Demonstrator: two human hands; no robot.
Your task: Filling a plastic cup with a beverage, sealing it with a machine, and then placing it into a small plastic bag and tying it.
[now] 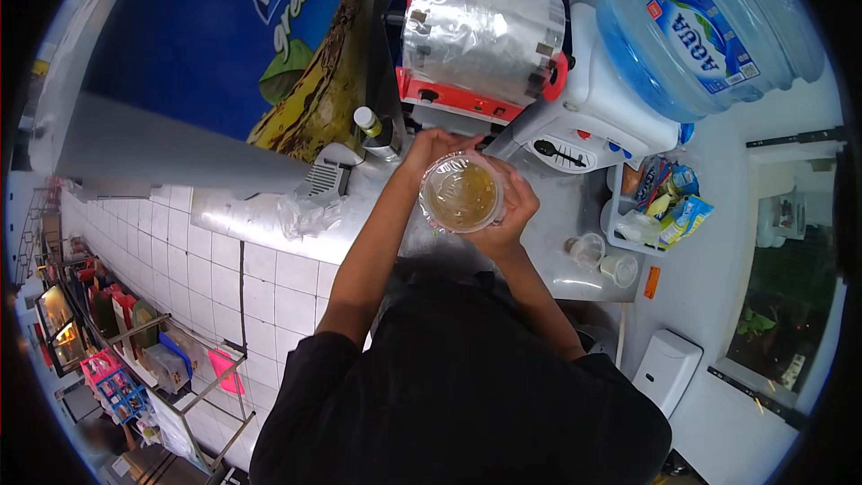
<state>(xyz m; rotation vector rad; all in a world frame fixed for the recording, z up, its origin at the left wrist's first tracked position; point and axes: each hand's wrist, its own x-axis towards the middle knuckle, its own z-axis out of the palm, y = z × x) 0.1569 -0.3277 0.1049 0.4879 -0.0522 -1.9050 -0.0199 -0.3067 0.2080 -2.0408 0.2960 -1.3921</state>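
Observation:
A round plastic cup of yellowish drink (463,192), with clear film across its top, is near the middle of the view. My right hand (510,215) is wrapped round the cup's right side. My left hand (431,148) is at its upper left, fingers bent behind the rim; whether it grips the cup is hard to tell. Beyond both hands stands a red cup sealing machine (465,95) carrying a large roll of clear film (483,30). Below the hands is a stainless steel counter (363,215).
A bottle with a white cap (368,122) and a crumpled plastic bag (310,215) are on the left. To the right are a water dispenser (586,108) with a blue water jug (646,47), a basket of packets (616,215) and small plastic cups (587,251). A large drink dispenser (168,101) fills the upper left.

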